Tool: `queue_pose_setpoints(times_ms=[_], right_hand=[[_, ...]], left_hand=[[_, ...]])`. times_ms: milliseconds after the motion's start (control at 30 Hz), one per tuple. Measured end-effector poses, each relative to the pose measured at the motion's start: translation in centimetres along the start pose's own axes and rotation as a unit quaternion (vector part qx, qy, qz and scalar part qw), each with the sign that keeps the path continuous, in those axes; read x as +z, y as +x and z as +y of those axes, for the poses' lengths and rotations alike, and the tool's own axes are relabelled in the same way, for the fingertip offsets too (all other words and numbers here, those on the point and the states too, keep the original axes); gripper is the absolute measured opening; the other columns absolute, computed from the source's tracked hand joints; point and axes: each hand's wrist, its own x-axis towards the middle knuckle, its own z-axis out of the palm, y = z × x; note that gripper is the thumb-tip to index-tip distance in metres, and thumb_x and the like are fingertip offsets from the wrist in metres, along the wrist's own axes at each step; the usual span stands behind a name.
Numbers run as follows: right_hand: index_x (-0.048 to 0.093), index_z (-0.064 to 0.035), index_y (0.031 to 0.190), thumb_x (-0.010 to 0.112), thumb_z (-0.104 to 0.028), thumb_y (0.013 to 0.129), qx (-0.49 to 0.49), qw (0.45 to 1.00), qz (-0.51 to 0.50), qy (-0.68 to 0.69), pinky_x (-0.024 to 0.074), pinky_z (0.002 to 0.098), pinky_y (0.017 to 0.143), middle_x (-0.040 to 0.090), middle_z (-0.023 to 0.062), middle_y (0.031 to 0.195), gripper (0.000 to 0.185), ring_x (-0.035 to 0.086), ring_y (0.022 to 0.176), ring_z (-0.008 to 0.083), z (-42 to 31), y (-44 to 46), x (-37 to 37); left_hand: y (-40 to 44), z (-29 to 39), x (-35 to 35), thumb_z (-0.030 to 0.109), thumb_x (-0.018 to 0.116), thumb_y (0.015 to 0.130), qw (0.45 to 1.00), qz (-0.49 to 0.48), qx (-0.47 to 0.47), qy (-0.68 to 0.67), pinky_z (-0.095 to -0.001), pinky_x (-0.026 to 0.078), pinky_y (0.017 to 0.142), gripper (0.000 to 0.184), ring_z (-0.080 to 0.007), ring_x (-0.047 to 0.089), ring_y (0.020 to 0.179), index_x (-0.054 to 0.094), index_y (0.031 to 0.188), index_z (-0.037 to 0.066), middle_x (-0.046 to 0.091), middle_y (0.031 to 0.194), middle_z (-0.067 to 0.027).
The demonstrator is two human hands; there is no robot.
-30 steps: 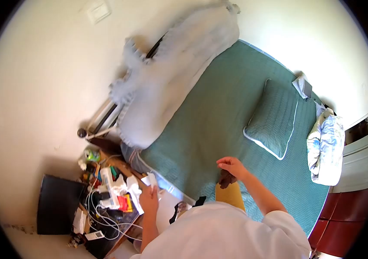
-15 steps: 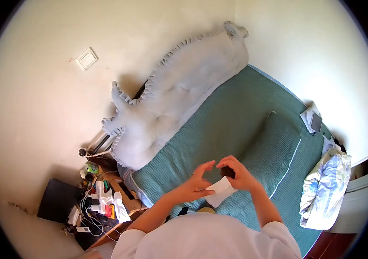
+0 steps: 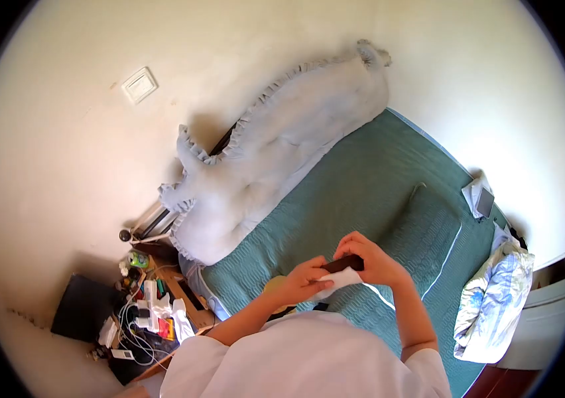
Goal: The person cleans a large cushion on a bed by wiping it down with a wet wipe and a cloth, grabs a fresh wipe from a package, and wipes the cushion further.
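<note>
In front of my chest, both hands are close together above the green quilted bed cover [image 3: 335, 179]. My right hand [image 3: 376, 264] is closed on one end of a small dark brown block-like object [image 3: 345, 264], its exact kind unclear. At the other end, my left hand [image 3: 304, 281] has its fingertips against that object. A folded white tissue or cloth [image 3: 342, 278] hangs below the dark object, pinched by my left thumb. Part of the tissue's far edge is covered by the object and my fingers.
A grey ruffled headboard cover [image 3: 282, 146] leans along the wall. Lower left, a cluttered bedside table [image 3: 193, 298] holds cables, tissues and a green can [image 3: 138, 259]. To the right lie a folded patterned quilt [image 3: 495, 298] and a dark tablet-like thing [image 3: 485, 203].
My left hand has moved up to meet the dark object, and its fingers have closed in. The object has turned lengthwise between both hands, with the tissue lying more sideways.
</note>
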Motion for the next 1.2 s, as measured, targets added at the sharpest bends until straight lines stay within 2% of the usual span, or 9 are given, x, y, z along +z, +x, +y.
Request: queue_pose_setpoints(times_ms=[233,333,400,467,633,667,1033,1133,1200], right_hand=[[0.064,-0.0077,0.093,0.068,-0.001,0.069,0.139,0.96,0.203,-0.13,0.0498,0.03,0.069,0.058,0.0069,0.09,0.025,0.06,0.079,0.0214,4.1,4.2,0.7],[0.065,-0.0064,0.091,0.068,-0.001,0.072,0.135,0.923,0.323,-0.16,0.0497,0.0283,0.065,0.059,0.0063,0.085,0.02,0.061,0.074,0.0187,6.3,8.2,1.4],[0.064,-0.0052,0.09,0.068,-0.002,0.074,0.145,0.902,0.377,-0.153,0.0494,0.0272,0.063,0.06,0.0058,0.083,0.016,0.061,0.073,0.0162,7.9,11.2,2.2],[0.063,-0.0027,0.09,0.067,-0.005,0.079,0.119,0.86,0.496,0.003,0.0481,0.0249,0.058,0.062,0.0034,0.078,0.012,0.059,0.064,0.0099,9.0,14.0,3.0],[0.063,-0.0023,0.091,0.064,-0.007,0.084,0.13,0.864,0.472,0.114,0.0452,0.02,0.053,0.061,0.0011,0.075,0.008,0.055,0.057,0.0059,8.1,19.5,3.7],[0.063,-0.0021,0.091,0.064,-0.008,0.085,0.148,0.862,0.46,0.152,0.0448,0.0197,0.052,0.061,0.001,0.075,0.008,0.055,0.057,0.0062,8.4,20.4,3.7],[0.059,-0.0008,0.106,0.066,-0.015,0.085,0.147,0.833,0.473,0.245,0.0485,0.0227,0.066,0.059,0.0017,0.078,0.026,0.057,0.07,0.0085,10.5,23.2,-0.4],[0.06,-0.0017,0.103,0.068,-0.018,0.083,0.134,0.876,0.443,0.136,0.0475,0.0235,0.071,0.06,0.0027,0.08,0.027,0.058,0.075,0.0096,12.0,23.9,-2.0],[0.061,-0.0024,0.098,0.07,-0.019,0.081,0.266,0.916,0.279,0.114,0.046,0.0245,0.077,0.061,0.0028,0.081,0.025,0.057,0.079,0.0104,12.8,23.3,-3.8]], left_hand=[[5.0,-3.6,-7.8,0.019,0.06,0.088,0.988,-0.147,-0.032,-0.037,-0.0293,0.041,0.071,0.02,-0.017,0.05,0.082,0.061,0.09,-0.001,0.049,0.087,-0.0061],[6.9,-5.6,-11.5,0.02,0.058,0.09,0.994,-0.086,-0.049,-0.048,-0.0268,0.041,0.071,0.02,-0.0142,0.05,0.082,0.06,0.093,0.0,0.049,0.09,-0.0043],[8.4,-5.9,-14.4,0.022,0.056,0.092,0.968,0.014,-0.203,-0.148,-0.0259,0.043,0.071,0.022,-0.0118,0.051,0.081,0.06,0.098,0.001,0.048,0.096,-0.0026],[10.2,-5.3,-16.8,0.023,0.055,0.093,0.941,0.045,-0.237,-0.238,-0.0255,0.044,0.071,0.023,-0.0107,0.052,0.082,0.06,0.098,0.001,0.048,0.095,-0.0014],[12.8,-8.9,-20.5,0.025,0.051,0.096,0.871,0.126,-0.258,-0.398,-0.0247,0.043,0.084,0.026,-0.0093,0.055,0.093,0.058,0.112,0.006,0.056,0.093,0.0003],[13.6,-9.1,-21.1,0.026,0.049,0.097,0.863,0.139,-0.254,-0.413,-0.0267,0.041,0.09,0.031,-0.011,0.054,0.098,0.054,0.118,0.005,0.058,0.103,-0.0028],[19.0,-9.3,-22.5,0.025,0.047,0.096,0.794,0.12,-0.208,-0.559,-0.0358,0.044,0.092,0.035,-0.02,0.055,0.107,0.049,0.122,0.003,0.057,0.116,-0.0102],[19.5,-9.8,-20.6,0.023,0.059,0.088,0.851,0.11,-0.191,-0.477,-0.0366,0.047,0.084,0.036,-0.0212,0.057,0.102,0.052,0.118,0.003,0.058,0.113,-0.0099],[20.2,-9.4,-19.3,0.015,0.066,0.079,0.974,0.155,-0.145,-0.079,-0.0311,0.046,0.085,0.039,-0.0188,0.06,0.094,0.055,0.114,0.003,0.062,0.103,-0.0052]])
